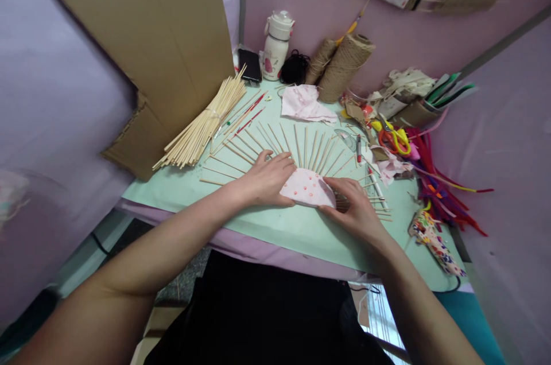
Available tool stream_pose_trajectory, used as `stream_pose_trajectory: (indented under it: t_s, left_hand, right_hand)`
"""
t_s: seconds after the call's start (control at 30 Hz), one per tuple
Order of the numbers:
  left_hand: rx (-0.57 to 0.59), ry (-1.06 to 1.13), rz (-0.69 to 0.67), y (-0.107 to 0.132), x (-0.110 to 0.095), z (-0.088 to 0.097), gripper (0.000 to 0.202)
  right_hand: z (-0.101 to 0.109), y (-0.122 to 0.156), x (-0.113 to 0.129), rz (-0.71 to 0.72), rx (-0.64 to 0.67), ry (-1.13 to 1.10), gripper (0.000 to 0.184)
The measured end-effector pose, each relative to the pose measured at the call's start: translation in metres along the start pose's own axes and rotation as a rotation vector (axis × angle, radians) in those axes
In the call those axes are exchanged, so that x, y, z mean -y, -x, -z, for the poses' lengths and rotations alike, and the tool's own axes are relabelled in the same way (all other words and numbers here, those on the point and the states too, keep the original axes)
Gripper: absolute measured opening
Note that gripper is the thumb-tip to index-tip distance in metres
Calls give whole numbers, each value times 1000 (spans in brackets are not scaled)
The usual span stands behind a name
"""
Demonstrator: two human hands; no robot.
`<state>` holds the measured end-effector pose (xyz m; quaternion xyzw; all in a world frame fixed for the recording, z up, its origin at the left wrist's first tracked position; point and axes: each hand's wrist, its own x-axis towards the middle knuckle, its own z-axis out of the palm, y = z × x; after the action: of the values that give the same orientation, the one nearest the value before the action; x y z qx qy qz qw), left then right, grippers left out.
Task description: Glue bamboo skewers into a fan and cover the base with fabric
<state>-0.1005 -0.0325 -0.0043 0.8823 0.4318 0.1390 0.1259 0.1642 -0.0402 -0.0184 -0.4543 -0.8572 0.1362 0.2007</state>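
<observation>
A half-circle piece covered in white fabric with small orange-red spots lies on the pale green tabletop. Thin wooden sticks fan out from around its curved edge. My left hand grips the left end, fingers over the top and thumb along the straight front edge. At the right end, my right hand holds the piece between thumb and fingers, with more sticks beneath and beside that hand. Both hands partly hide the ends of the piece and the inner stick ends.
A bundle of sticks leans by a large cardboard sheet on the left. Behind stand a white bottle and twine spools. To the right lie scissors, pipe cleaners and a patterned glue gun.
</observation>
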Motion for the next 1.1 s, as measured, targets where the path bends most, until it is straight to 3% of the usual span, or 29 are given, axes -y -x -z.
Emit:
stream_pose_trajectory:
  t_s: [0.07, 0.17, 0.27, 0.33, 0.4, 0.53, 0.77, 1.1]
  left_hand:
    - [10, -2, 4, 0, 0, 0, 58]
    - [4, -9, 20, 8, 1, 4, 82]
    - [-84, -26, 85, 28, 1, 9, 97]
    - [-147, -32, 139, 45, -1, 9, 89]
    - [-187, -35, 179, 60, -6, 5, 68]
    - [-267, -27, 202, 73, -17, -7, 33]
    - [-258, -51, 104, 63, -15, -21, 41]
    - [-264, -95, 48, 62, -9, -27, 37]
  right_hand:
    - [-1, 2, -1, 3, 12, 23, 53]
    - [-1, 8, 0, -9, 26, 95, 64]
    - [0, 13, 3, 10, 17, 161, 72]
    - [1, 14, 6, 70, 27, 177, 71]
    - [-1, 10, 9, 145, 46, 183, 68]
    - [-9, -1, 18, 293, 111, 216, 62]
    - [-21, -6, 23, 374, 259, 288, 68]
    - [-23, -4, 25, 345, 316, 333, 76]
